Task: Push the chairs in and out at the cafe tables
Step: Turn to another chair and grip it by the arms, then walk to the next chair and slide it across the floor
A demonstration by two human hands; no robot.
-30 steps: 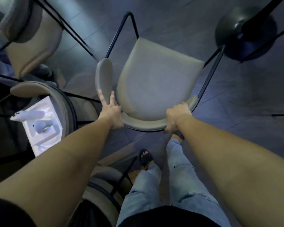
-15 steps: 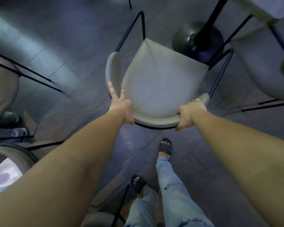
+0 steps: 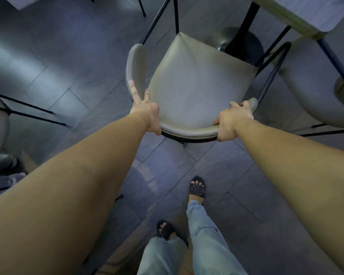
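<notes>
A grey padded chair [image 3: 197, 84] with black metal legs stands in front of me, its curved backrest nearest me. My left hand [image 3: 147, 114] grips the left end of the backrest, two fingers stretched out along the armrest. My right hand [image 3: 231, 121] is closed around the right end of the backrest. The seat's front edge lies under the cafe table [image 3: 298, 14] at the top right, by its black post and round base [image 3: 238, 42].
Another grey chair [image 3: 314, 92] stands to the right under the same table. A third chair's edge and black legs [image 3: 24, 110] show at the left. My sandalled feet [image 3: 197, 189] stand on dark floor tiles behind the chair.
The chair has moved forward and right, away from the round table at the left and towards the post table. I have stepped after it, both hands still holding the backrest.
</notes>
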